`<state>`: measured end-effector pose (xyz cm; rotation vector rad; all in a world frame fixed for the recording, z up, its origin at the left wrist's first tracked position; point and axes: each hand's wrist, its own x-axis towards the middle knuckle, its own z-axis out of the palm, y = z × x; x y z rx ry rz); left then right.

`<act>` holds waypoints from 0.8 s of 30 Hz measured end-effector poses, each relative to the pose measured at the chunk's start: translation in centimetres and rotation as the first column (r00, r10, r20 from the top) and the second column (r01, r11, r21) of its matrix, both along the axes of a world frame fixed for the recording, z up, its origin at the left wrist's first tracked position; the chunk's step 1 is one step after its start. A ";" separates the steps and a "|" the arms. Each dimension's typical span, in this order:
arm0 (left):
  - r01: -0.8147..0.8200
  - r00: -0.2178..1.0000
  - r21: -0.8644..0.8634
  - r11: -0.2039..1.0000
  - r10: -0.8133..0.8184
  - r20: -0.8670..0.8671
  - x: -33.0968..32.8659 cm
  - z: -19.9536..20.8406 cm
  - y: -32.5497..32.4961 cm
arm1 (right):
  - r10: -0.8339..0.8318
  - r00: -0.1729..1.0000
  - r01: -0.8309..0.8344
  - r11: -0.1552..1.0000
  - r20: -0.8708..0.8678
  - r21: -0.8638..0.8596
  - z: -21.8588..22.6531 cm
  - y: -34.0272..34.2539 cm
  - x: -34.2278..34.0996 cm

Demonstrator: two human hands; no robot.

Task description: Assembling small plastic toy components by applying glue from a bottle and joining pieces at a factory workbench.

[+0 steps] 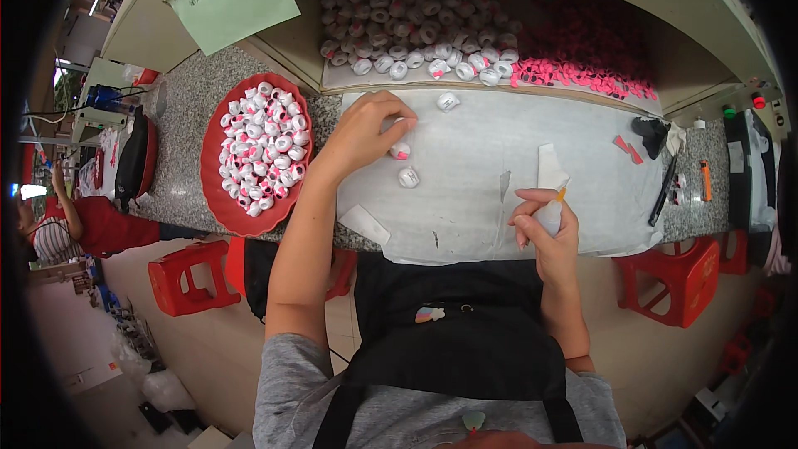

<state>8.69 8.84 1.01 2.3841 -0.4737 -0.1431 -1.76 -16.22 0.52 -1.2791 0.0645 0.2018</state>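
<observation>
My left hand [371, 131] is over the left part of the white paper sheet [465, 233], fingers curled in; whatever they may hold is hidden. Just below its fingertips lies a small round white piece with a pink patch [401, 151]. Another white piece [408, 177] rests slightly nearer to me, and one more [448, 102] lies near the sheet's far edge. In my right hand [549, 237] is a small translucent squeeze bottle [549, 218] with a thin yellow tip pointing up and away. Next to that tip is a blank white paper slip [550, 168].
A red scalloped dish [213, 191] full of white pieces stands at left. Under the shelf are heaps of white pieces [399, 25] and pink parts [573, 75]. At right lie a black pen [662, 191], black cloth [651, 135] and pink strips [628, 150]. Red stools [677, 278] stand below.
</observation>
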 end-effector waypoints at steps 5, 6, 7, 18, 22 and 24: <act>-0.084 0.996 0.100 0.991 0.083 0.017 1.4 0.6 -2.1 | 0.020 1.000 -0.020 1.000 0.006 0.005 0.1 0.5 0.2; 0.059 0.973 0.051 0.997 -0.069 0.220 1.6 0.6 -2.9 | 0.023 1.000 -0.023 1.000 0.007 0.003 0.1 0.6 0.2; 0.207 0.885 0.034 0.978 -0.202 0.420 1.9 0.5 -3.4 | 0.026 1.000 -0.026 1.000 0.008 0.000 0.2 0.6 0.2; -0.114 0.964 -0.776 0.620 -0.121 -0.239 -3.8 1.4 -4.8 | -0.058 0.983 0.062 0.998 0.172 -0.019 1.9 0.5 -0.9; -0.394 0.854 -0.903 0.173 -0.295 -0.429 -8.2 0.6 -6.5 | -0.143 0.968 0.164 0.983 0.207 -0.086 3.7 0.5 -1.1; -0.460 0.818 -0.880 0.116 -0.331 -0.471 -9.3 0.3 -7.2 | -0.217 0.937 0.234 0.972 0.274 -0.032 3.7 0.1 -1.6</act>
